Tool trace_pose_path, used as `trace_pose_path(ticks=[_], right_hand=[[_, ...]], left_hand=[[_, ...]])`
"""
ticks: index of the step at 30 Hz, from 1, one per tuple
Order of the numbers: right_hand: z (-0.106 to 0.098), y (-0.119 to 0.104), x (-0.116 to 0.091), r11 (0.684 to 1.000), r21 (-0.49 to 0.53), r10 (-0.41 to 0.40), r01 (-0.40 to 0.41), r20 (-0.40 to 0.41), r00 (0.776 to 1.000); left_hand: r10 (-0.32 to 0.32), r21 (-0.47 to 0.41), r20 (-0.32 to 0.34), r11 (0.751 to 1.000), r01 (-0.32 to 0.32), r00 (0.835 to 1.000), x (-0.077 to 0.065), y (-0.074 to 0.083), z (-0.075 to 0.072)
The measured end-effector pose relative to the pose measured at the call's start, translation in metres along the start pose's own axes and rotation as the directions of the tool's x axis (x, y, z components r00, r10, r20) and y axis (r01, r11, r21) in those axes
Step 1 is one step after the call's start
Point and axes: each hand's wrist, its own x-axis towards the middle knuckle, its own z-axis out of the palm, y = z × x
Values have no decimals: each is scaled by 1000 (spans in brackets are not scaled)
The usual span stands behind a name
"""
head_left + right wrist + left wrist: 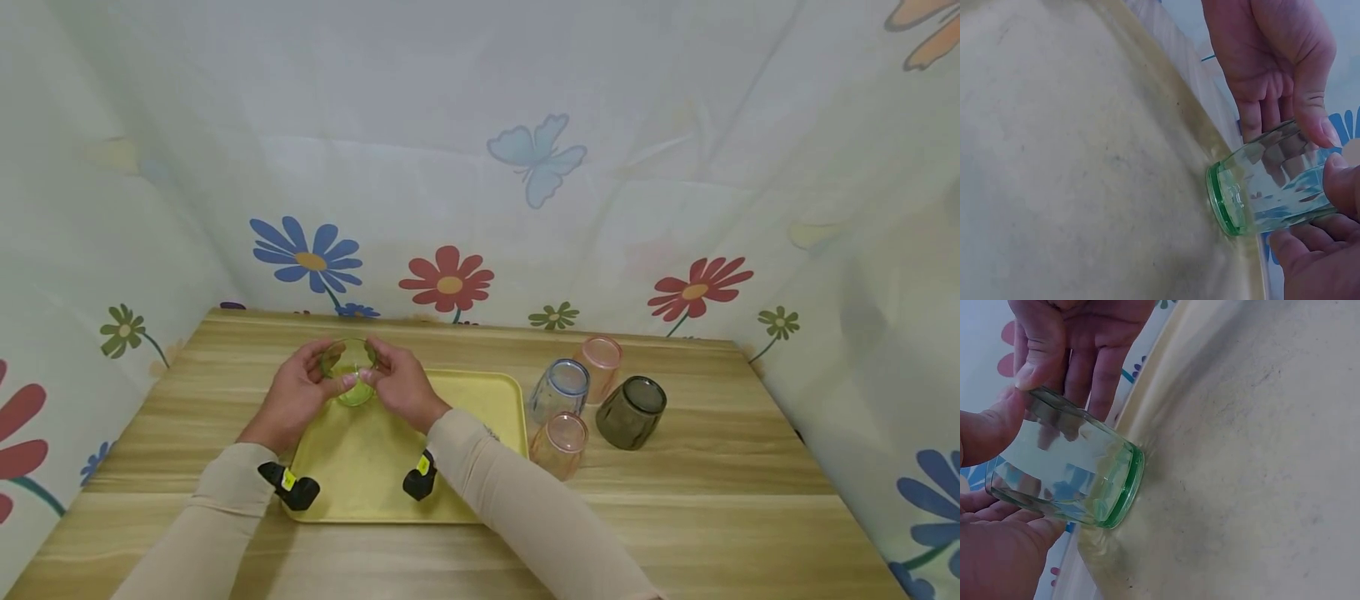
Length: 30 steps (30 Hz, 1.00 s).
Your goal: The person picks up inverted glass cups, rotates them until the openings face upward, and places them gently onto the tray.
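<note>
Step in hand, by judgement: two-handed placing of green glass (356, 395); left hand (296, 393) and right hand (406, 385) hold glass from opposite sides, thumbs on near wall; glass roughly upright, base down, at far left corner of yellow tray (363, 462) on worktop (712, 475); base contact with tray: cannot tell; blue glass (558, 393), pink glass (602, 367), orange glass (558, 446), dark glass (630, 417) stand right of tray's right edge; next move likely calls for level base, firm seating, even release.
</note>
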Motion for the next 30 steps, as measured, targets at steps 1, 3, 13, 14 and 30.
trace_pose_path(ticks=[1, 3, 13, 14, 30], right_hand=[[0, 0, 0, 1000, -19, -1, 1, 5, 1000], [-1, -1, -1, 999, -45, 4, -3, 17, 1000], [-4, -3, -7, 977, -215, 19, -6, 57, 998], [-4, -4, -8, 971, -241, 16, -1, 63, 998], [-18, -21, -31, 583, -796, -63, 164, 157, 986]], left_hand=[[-6, 13, 4, 1000, 6, 1000, 0, 0, 0], [-16, 38, 14, 999, 16, 1000, 0, 0, -1], [-39, 220, 56, 975, 26, 998, -1, 6, -12], [-41, 231, 57, 973, 26, 998, -1, 7, -12], [-36, 564, 100, 825, -27, 994, -19, 11, -14]])
